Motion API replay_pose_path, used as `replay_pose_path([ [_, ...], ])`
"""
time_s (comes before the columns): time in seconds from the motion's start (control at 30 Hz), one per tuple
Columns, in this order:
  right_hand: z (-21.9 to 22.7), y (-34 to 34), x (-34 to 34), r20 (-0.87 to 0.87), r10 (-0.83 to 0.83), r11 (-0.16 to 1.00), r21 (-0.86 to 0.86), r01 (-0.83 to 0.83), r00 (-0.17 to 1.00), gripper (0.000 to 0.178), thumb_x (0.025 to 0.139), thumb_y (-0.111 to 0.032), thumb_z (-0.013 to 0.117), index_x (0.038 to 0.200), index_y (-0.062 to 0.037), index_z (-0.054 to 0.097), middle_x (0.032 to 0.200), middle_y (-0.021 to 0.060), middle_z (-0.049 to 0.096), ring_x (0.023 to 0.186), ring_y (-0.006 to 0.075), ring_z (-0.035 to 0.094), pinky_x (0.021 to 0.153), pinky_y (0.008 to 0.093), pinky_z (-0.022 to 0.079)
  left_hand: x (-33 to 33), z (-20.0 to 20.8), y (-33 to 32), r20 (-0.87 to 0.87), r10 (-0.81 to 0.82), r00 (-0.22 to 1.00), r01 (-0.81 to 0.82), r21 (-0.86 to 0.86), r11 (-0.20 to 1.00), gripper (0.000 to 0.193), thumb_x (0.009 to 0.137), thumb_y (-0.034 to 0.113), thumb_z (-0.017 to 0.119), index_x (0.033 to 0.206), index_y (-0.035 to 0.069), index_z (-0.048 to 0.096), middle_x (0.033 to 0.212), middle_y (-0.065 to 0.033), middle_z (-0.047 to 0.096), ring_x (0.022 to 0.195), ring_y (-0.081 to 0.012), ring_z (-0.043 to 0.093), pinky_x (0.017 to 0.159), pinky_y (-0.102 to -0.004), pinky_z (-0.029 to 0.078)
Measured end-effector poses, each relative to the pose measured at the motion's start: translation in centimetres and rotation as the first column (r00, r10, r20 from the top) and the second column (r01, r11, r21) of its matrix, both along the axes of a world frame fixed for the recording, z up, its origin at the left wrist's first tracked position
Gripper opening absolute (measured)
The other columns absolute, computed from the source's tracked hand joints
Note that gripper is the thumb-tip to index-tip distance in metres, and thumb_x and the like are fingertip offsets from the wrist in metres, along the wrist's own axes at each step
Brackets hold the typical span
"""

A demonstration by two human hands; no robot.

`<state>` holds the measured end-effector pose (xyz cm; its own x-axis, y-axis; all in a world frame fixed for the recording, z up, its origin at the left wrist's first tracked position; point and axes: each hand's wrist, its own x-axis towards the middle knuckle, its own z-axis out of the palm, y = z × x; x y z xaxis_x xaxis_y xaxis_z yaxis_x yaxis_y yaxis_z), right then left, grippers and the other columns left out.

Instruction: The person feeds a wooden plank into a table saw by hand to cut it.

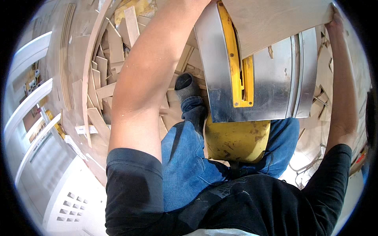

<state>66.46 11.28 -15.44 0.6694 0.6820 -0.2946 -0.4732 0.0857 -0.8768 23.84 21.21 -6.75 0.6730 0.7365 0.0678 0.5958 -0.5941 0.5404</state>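
Observation:
A flat, pale wood panel point(275, 23) lies over the far part of a metal table saw top point(271, 86). My right hand point(334, 19) grips the panel's right-hand corner, its fingers partly hidden at the edge. Up past the saw's left side reaches my left forearm point(157, 59), and the hand itself is cut off by the top of the picture. Beside the panel's left edge runs a yellow slotted insert point(232, 47) with a dark slit. Whether the blade turns cannot be seen. A small wood splinter point(271, 52) rests by the panel's near edge.
The saw's yellow body point(236, 141) stands between my legs in jeans point(185, 153). Wood offcuts point(114, 43) cover the floor at left, with more at right. Long thin strips point(67, 59) lie farther left. A white chair-like piece with square holes point(73, 204) is at lower left.

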Motion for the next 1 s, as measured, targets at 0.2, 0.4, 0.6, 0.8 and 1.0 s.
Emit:
replay_pose_path([
  [0.2, -2.5, -1.1, 3.8, 0.006, -0.047, 0.985, -0.169, 0.047, 0.999, 0.033, 0.102, -0.031, 0.064, 0.122, -0.0044, 0.067, 0.124, 0.0077, 0.071, 0.111, 0.0248, 0.067, 0.105, 0.0422, 0.053, 0.5, -0.2, 1.4, 0.163, -0.071, 0.984, 0.089, -0.106, 0.990, 0.051, 0.097, 0.043, 0.062, 0.130, 0.004, 0.067, 0.119, -0.0219, 0.072, 0.109, -0.0350, 0.068, 0.095, -0.0415, 0.053],
  [0.4, -0.4, -1.5, -5.2, -0.144, -0.200, 0.977, -0.098, 0.187, 0.969, 0.031, 0.106, -0.022, 0.056, 0.131, -0.0025, 0.059, 0.131, 0.0111, 0.064, 0.119, 0.0274, 0.062, 0.105, 0.0473, 0.051, -0.4, 4.0, 3.8, 0.181, -0.131, 0.975, 0.190, -0.361, 0.913, 0.045, 0.090, 0.036, 0.073, 0.120, 0.001, 0.072, 0.098, -0.0173, 0.076, 0.083, -0.0254, 0.071, 0.077, -0.0370, 0.054],
  [0.6, 0.9, -2.5, -7.6, -0.239, -0.078, 0.996, 0.021, 0.085, 0.968, 0.053, 0.107, -0.032, 0.052, 0.150, -0.0018, 0.042, 0.140, 0.0164, 0.056, 0.131, 0.0332, 0.053, 0.114, 0.0504, 0.042, -1.0, 11.2, 3.7, -0.240, -0.248, 0.939, 0.190, -0.241, 0.952, 0.059, 0.090, 0.054, 0.068, 0.126, 0.008, 0.071, 0.125, -0.0201, 0.071, 0.117, -0.0281, 0.067, 0.097, -0.0412, 0.050],
  [0.8, -0.7, -5.1, -13.4, -0.225, 0.005, 0.957, 0.282, 0.060, 0.974, 0.074, 0.107, -0.052, 0.042, 0.160, -0.0034, 0.028, 0.161, 0.0166, 0.038, 0.146, 0.0336, 0.040, 0.121, 0.0494, 0.035, -4.0, 7.6, 4.7, 0.166, -0.102, 0.981, 0.154, -0.339, 0.928, 0.045, 0.097, 0.043, 0.072, 0.118, 0.004, 0.072, 0.090, -0.0054, 0.071, 0.079, -0.0137, 0.066, 0.071, -0.0294, 0.053],
  [1.0, -3.5, 2.4, -11.5, -0.268, -0.033, 0.992, 0.112, 0.065, 0.963, 0.076, 0.106, -0.055, 0.041, 0.159, -0.0018, 0.029, 0.161, 0.0180, 0.039, 0.146, 0.0347, 0.041, 0.121, 0.0499, 0.035, -8.6, 10.5, 3.9, 0.049, -0.095, 0.994, 0.107, -0.480, 0.871, 0.052, 0.097, 0.038, 0.073, 0.132, 0.001, 0.065, 0.079, 0.0063, 0.058, 0.067, -0.0049, 0.052, 0.059, -0.0216, 0.041],
])
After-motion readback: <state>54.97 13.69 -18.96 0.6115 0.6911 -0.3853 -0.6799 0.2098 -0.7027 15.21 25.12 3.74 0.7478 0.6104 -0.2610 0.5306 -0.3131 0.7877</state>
